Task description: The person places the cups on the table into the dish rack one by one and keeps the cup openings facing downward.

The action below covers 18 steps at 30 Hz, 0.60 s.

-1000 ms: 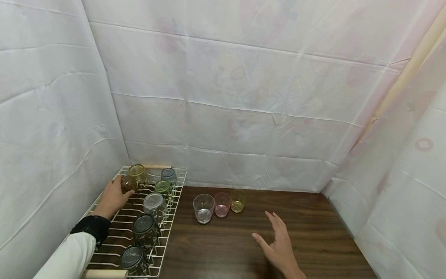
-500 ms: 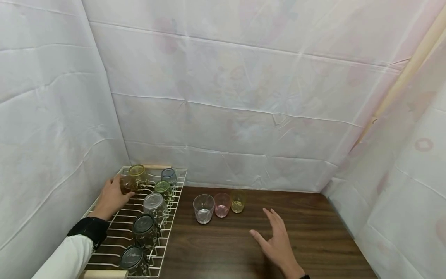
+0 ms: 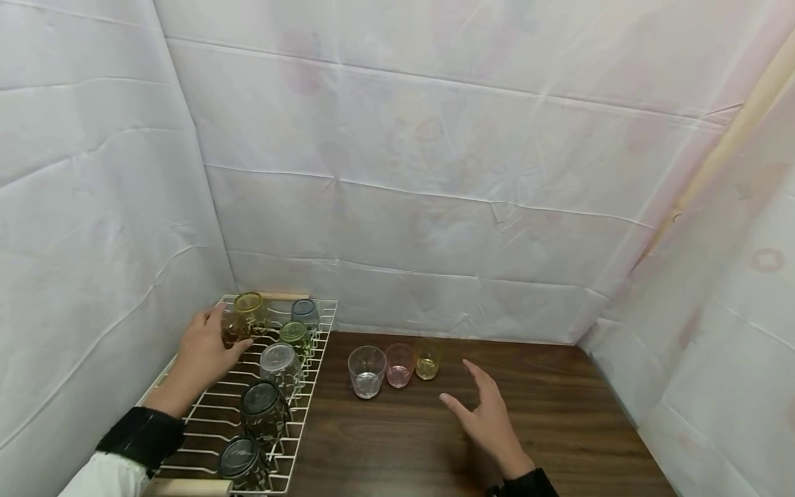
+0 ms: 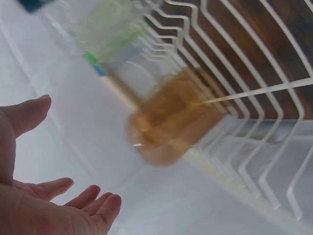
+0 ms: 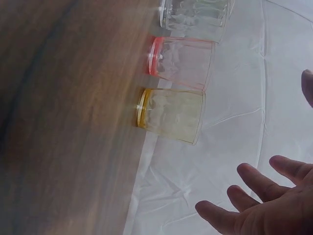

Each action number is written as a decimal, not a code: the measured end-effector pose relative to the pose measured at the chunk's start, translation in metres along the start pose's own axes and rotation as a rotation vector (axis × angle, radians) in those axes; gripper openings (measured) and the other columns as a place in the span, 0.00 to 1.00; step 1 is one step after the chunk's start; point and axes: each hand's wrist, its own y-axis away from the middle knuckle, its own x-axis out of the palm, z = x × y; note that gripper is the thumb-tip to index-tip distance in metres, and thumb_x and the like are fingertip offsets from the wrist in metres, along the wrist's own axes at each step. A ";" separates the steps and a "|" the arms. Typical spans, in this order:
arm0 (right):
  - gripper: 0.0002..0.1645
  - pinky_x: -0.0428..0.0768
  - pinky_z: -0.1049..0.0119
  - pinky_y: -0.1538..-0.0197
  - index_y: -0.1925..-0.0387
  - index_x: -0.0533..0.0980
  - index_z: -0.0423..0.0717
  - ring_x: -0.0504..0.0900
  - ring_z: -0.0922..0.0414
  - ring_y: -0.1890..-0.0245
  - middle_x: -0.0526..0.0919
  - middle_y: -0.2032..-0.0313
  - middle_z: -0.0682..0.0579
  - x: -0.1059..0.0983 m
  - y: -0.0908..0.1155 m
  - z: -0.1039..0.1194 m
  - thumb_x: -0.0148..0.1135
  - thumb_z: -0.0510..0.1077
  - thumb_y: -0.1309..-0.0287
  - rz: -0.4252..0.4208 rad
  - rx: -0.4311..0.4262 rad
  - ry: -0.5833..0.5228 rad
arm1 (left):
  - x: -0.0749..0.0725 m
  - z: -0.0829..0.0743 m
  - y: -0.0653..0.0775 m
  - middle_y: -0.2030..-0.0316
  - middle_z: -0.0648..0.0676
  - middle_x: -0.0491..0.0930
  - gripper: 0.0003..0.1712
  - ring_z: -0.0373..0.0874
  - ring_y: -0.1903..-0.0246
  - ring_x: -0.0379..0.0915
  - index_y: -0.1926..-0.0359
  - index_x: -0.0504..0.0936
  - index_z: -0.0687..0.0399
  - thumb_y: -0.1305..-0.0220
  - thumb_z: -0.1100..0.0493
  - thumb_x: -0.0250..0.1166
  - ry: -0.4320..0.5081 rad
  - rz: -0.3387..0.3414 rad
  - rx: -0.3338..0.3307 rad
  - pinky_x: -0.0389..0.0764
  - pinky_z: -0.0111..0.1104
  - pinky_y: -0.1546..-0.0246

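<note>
My left hand (image 3: 203, 355) is over the far left of the white wire rack (image 3: 200, 420), beside an upside-down amber glass (image 3: 234, 331). In the left wrist view its fingers are spread, apart from the blurred amber glass (image 4: 178, 110), which stands on the rack. My right hand (image 3: 493, 424) hovers above the dark wooden table, fingers apart, holding nothing. Nearest to it is a yellow-tinted glass (image 3: 427, 362), upright beside a pink glass (image 3: 399, 369) and a larger clear glass (image 3: 366, 376). The right wrist view also has the yellow glass (image 5: 171, 113) a little away from the hand.
Behind the amber glass is a yellow glass (image 3: 250, 307). Along the rack's right side stand a blue glass (image 3: 305, 314), a green glass (image 3: 295, 336), a clear glass (image 3: 279, 366) and dark grey glasses (image 3: 262, 411), upside down. White sheets (image 3: 397, 207) enclose the table (image 3: 385, 442).
My left hand has let go of the amber glass and drawn slightly back from it. The right hand has shifted a little left and farther from me.
</note>
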 end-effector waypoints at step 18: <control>0.55 0.69 0.30 0.25 0.17 0.60 0.48 0.54 0.32 0.17 0.60 0.19 0.34 0.014 -0.047 -0.001 0.79 0.53 0.38 0.149 -0.092 0.144 | -0.043 -0.079 0.083 0.34 0.75 0.72 0.52 0.76 0.38 0.70 0.25 0.69 0.66 0.45 0.51 0.83 0.098 -0.141 0.127 0.73 0.72 0.44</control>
